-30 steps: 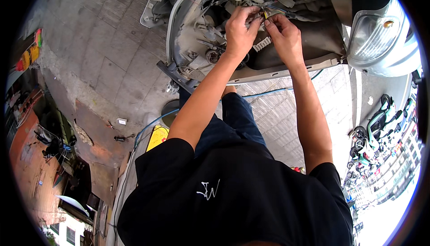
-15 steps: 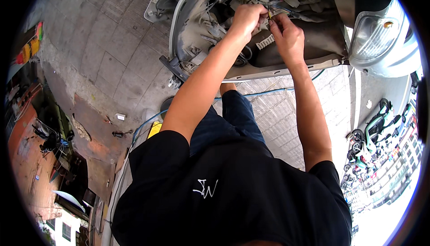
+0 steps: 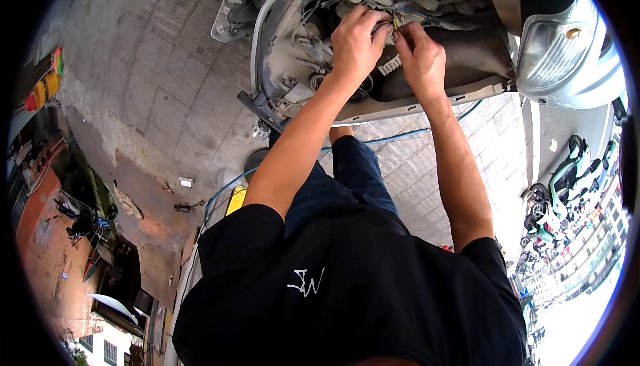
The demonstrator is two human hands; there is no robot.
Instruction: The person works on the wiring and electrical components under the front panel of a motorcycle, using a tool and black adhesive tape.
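Yellow wire [image 3: 395, 25] sits pinched between fingers of left hand [image 3: 355, 45] and right hand [image 3: 420, 56].

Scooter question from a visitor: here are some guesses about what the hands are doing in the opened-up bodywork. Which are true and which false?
1. Both hands meet at the wiring inside the opened scooter. True: the left hand and right hand are close together on thin wires.
2. The left hand rests on the headlight. False: the headlight sits to the right, untouched.
3. A blue hose runs over the paved ground below the scooter. True.
4. The person wears a white shirt. False: the shirt is black with a small white mark.
5. Other scooters stand parked at the right. True.
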